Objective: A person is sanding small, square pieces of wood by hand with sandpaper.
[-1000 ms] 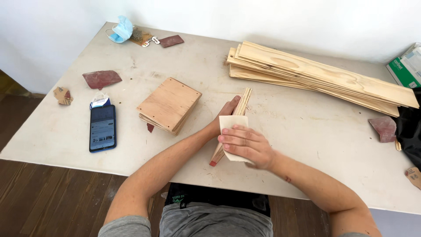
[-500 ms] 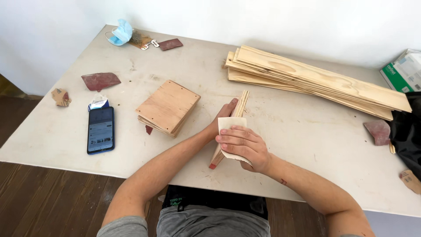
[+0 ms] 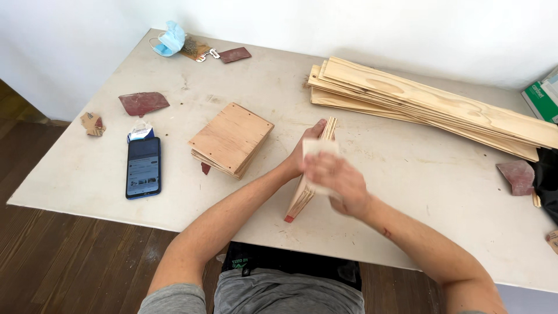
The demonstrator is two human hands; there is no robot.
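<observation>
1. Gripping a bundle of thin plywood pieces (image 3: 308, 180) stood on edge mid-table (image 3: 407, 168), the left hand (image 3: 305, 152) has fingers curled round its far side.
2. Right hand (image 3: 334, 177), blurred, presses a pale sheet, apparently sandpaper (image 3: 317, 148), against the bundle; fingers look closed over it.
3. Stack of plywood squares (image 3: 231, 139) lies just left; smartphone (image 3: 143, 167) further left; long planks (image 3: 430, 104) behind.

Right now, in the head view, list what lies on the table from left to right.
Small wood scrap → smartphone → stack of square plywood pieces → left hand → upright plywood pieces → right hand → pile of long pine boards → reddish sandpaper scrap.
</observation>
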